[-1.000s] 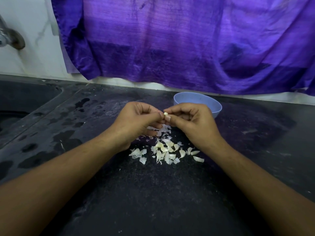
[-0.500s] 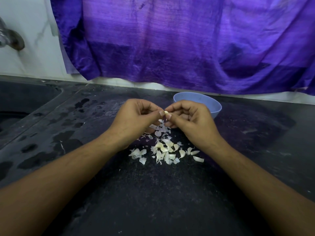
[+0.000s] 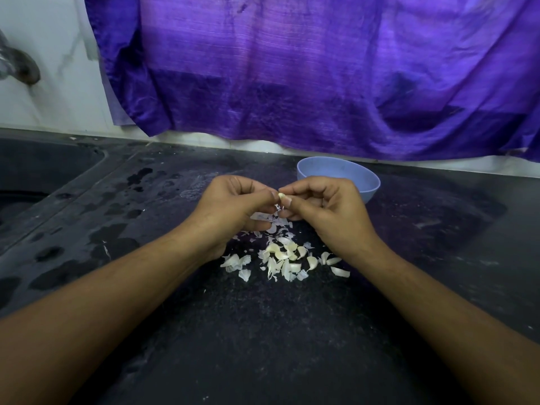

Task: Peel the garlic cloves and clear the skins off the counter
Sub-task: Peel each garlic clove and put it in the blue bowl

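A small pale garlic clove [image 3: 281, 196] is pinched between the fingertips of both hands, held above the dark counter [image 3: 263, 331]. My left hand [image 3: 233, 206] and my right hand [image 3: 324, 206] meet at it with fingers curled. A thin flake of skin [image 3: 279, 206] hangs just under the clove. Below the hands lies a scatter of white skins and several garlic cloves [image 3: 283, 258]. A light blue bowl [image 3: 362, 182] stands just behind my right hand; its inside is mostly hidden.
A dark sink basin [image 3: 43, 176] is sunk into the counter at the left, with wet patches [image 3: 117, 238] beside it. A metal tap [image 3: 20, 65] juts from the white wall. A purple cloth [image 3: 321, 74] hangs along the back.
Both hands have stayed together over the pile and shifted slightly. The clove has turned between the fingertips, and a flake of skin now hangs under it.
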Available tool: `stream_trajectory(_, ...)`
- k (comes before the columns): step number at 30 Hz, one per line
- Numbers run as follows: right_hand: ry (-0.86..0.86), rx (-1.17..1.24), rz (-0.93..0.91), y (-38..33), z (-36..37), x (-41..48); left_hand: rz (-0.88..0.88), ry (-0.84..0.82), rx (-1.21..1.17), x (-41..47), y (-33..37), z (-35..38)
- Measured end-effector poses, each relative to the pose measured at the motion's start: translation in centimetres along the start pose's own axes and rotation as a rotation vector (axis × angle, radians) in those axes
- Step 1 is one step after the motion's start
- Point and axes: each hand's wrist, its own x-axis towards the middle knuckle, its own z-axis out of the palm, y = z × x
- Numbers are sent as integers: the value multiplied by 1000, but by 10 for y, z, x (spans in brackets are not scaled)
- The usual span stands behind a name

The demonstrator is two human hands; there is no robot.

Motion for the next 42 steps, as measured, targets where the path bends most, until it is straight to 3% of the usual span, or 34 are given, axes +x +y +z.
stream_trajectory(8,7,44,18,-4,1,0,32,49,52,1,-1,3)
stream_trajectory(16,53,187,79,-3,1,2,103,-3,268,1,-4,-3)
stream_trajectory(29,97,101,118,-7,-1,1,345,41,582,-5,3,0)
stream_trajectory(42,48,110,146,-8,3,-1,335,113,647,-10,10,0)
